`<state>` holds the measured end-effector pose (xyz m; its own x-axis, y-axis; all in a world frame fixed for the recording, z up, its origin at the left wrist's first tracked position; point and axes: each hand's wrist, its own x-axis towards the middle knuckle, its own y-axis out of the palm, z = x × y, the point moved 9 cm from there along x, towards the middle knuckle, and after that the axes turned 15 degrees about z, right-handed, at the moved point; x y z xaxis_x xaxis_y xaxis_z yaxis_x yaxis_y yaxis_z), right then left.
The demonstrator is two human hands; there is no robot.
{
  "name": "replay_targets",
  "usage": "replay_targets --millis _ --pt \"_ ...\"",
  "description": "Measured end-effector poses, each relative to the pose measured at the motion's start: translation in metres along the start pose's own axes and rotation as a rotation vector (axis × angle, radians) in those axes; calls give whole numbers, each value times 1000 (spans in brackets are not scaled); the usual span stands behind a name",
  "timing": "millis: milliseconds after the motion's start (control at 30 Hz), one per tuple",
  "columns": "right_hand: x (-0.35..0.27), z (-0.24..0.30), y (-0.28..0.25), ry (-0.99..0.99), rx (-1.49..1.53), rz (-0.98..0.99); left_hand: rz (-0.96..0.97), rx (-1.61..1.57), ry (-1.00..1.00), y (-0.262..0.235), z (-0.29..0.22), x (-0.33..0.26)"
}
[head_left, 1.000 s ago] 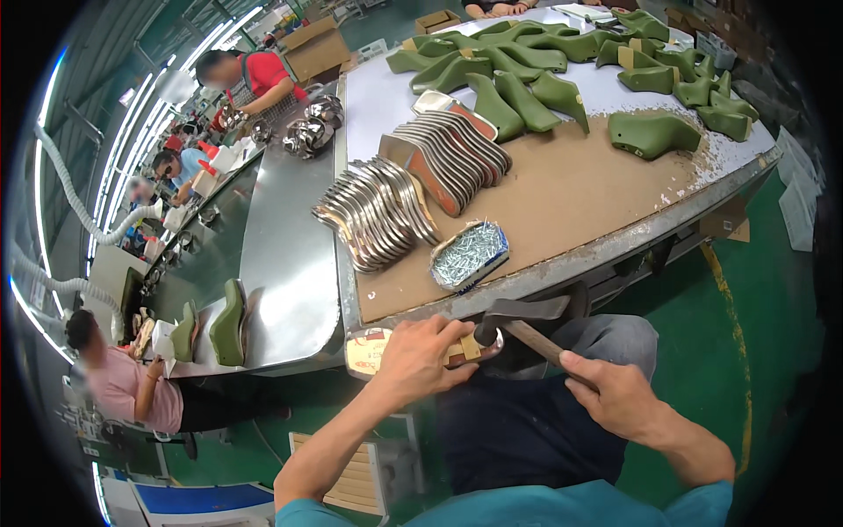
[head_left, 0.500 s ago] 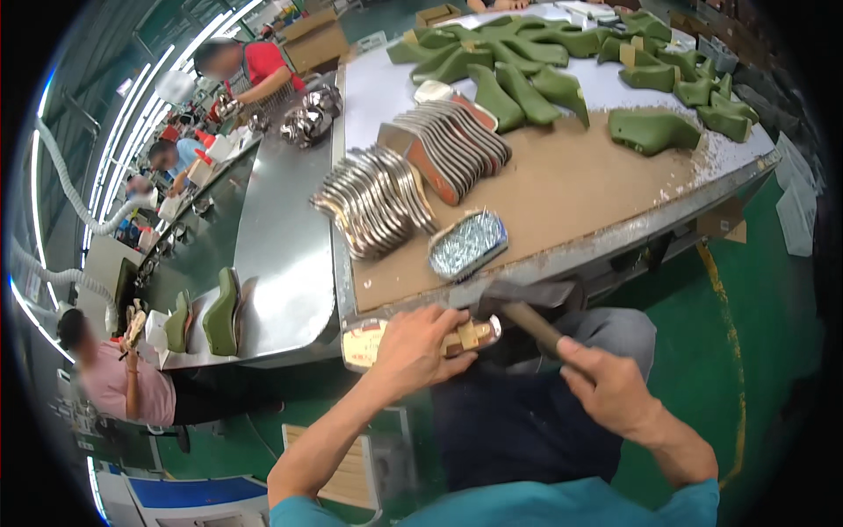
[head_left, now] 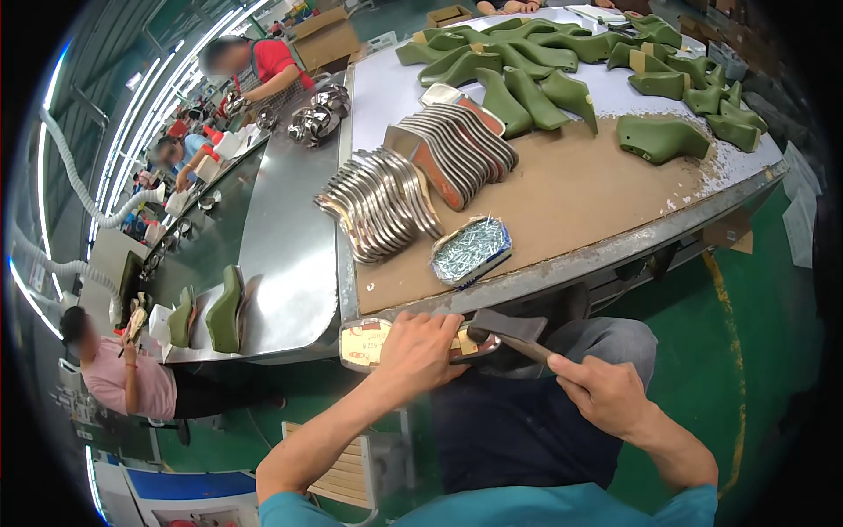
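My left hand (head_left: 421, 353) is closed around the middle of a long, narrow sole-shaped piece (head_left: 360, 344) with a shiny rim and a beige and brown top. It holds the piece over my lap, just off the table's front edge. In my right hand (head_left: 604, 395) is a hammer (head_left: 520, 327), gripped by its wooden handle. The hammer's dark head is at the right end of the piece, close to my left fingers; whether it touches cannot be made out. On the table beyond sits a small open box of nails (head_left: 472, 251).
Silvery curved plates (head_left: 373, 211) stand in a row behind the nail box, next to brown-sided ones (head_left: 461, 149). Green shoe lasts (head_left: 663, 139) cover the table's far side. A metal bench (head_left: 290, 255) runs along the left, with co-workers (head_left: 140, 373) beyond it.
The hammer head has come down onto or near the right end of the sole-shaped piece. My right hand has shifted slightly. The left keeps its hold.
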<state>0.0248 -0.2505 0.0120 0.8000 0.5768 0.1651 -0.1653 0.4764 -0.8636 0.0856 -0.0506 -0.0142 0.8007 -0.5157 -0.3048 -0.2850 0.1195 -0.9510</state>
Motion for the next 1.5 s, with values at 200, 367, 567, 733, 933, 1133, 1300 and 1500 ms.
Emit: replay_targets --millis 200,367,567,733,933,1133,1300,1500 --pt "36 -57 -27 114 -271 -301 16 -121 -75 -15 8 -12" --pt "63 -136 -8 389 -474 -145 -720 -1007 -217 -69 127 -113" --pt "72 -131 0 323 -370 -171 -1219 -1018 -717 30 259 -234" --pt "78 -127 6 270 -404 -185 -1036 -968 -1101 115 319 -245" --pt "76 -128 3 301 -391 -173 -961 -756 -1209 83 329 -223" --pt "78 -126 3 306 -363 -173 -1073 -675 -1196 90 358 -248" --pt "78 -127 3 307 -336 -168 -1002 -750 -1179 94 375 -268" --pt "73 -127 -1 320 -363 -186 -459 -98 -1321 49 357 -222"
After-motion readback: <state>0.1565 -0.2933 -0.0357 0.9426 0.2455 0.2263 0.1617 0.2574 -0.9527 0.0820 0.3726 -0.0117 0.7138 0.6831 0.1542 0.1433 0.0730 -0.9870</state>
